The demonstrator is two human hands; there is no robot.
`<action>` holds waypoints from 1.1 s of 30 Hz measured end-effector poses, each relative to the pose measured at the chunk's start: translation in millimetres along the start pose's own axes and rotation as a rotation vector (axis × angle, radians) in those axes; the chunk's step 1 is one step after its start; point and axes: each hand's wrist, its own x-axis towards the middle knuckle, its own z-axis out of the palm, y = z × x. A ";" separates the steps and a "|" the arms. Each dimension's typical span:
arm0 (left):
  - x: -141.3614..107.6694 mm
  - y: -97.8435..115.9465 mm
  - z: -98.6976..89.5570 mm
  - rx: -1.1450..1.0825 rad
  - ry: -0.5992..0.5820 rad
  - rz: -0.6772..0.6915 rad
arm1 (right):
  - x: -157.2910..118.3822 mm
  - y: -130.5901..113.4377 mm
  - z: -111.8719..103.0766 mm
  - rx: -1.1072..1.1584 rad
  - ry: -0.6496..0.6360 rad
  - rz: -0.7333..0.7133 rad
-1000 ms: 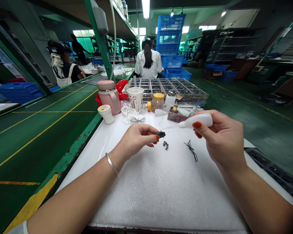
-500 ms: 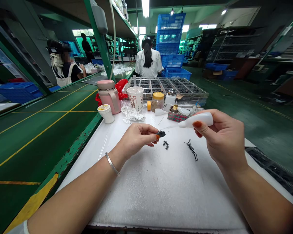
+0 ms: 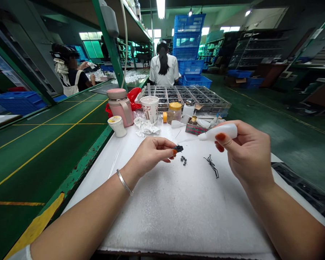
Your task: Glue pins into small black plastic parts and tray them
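Between its thumb and fingers, my left hand (image 3: 154, 150) pinches a small black part (image 3: 179, 148) with thin bits sticking up from it. My right hand (image 3: 245, 150) is closed round a white squeeze bottle (image 3: 219, 132), held tilted with its long thin clear nozzle pointing left. The nozzle's tip is close to the black part; whether they touch I cannot tell. Just below the left fingertips, several small black rings (image 3: 183, 161) lie on the white tabletop (image 3: 178, 209). Several thin black rods (image 3: 211, 166) lie in a loose bunch nearer my right hand.
Behind my hands stand a pink flask (image 3: 120, 108), a lidded cup (image 3: 150, 108), a small white tub (image 3: 117, 126), crumpled tissue (image 3: 146, 127), a yellow-lidded jar (image 3: 174, 112) and a small patterned box (image 3: 193, 128). A clear compartment tray (image 3: 216, 99) sits farther back. Two co-workers sit beyond.
My hands have barely moved; the bottle's nozzle still points at the black part. At the left, the seated co-worker's hand has risen with something pale in it.
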 end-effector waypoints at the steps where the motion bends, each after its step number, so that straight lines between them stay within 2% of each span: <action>1: 0.1 -0.7 -0.3 -0.005 -0.004 0.001 | 0.9 0.8 -0.5 0.049 0.010 0.024; 4: 0.5 -2.5 -1.0 -0.031 -0.015 -0.003 | 3.7 3.9 -0.8 0.237 0.016 0.156; 6: 0.6 -3.1 -1.2 -0.062 -0.021 -0.010 | 4.2 7.2 1.6 0.339 -0.041 0.271; 10: 0.1 -3.5 -0.3 -0.128 -0.038 0.008 | -0.6 14.3 13.5 0.366 -0.262 0.468; 14: -0.7 -4.4 3.7 -0.170 -0.047 0.028 | -9.2 13.9 27.0 0.223 -0.486 0.472; 17: -1.5 -4.8 8.0 -0.183 -0.049 0.029 | -13.2 12.8 33.4 0.189 -0.477 0.409; 23: 0.6 -9.6 12.4 -0.143 -0.037 0.029 | -9.6 22.0 31.0 0.205 -0.309 0.337; 25: 4.9 -16.6 14.8 -0.041 0.004 0.048 | -6.0 23.1 26.1 0.232 -0.243 0.343; 28: 12.3 -30.1 22.1 0.343 0.037 0.147 | -1.1 20.5 19.0 0.263 -0.178 0.348; 31: 16.1 -39.6 31.5 0.748 -0.007 0.277 | 1.0 16.8 16.0 0.253 -0.164 0.334; 33: 16.1 -42.0 36.8 0.926 -0.030 0.330 | 0.7 15.5 16.7 0.241 -0.180 0.325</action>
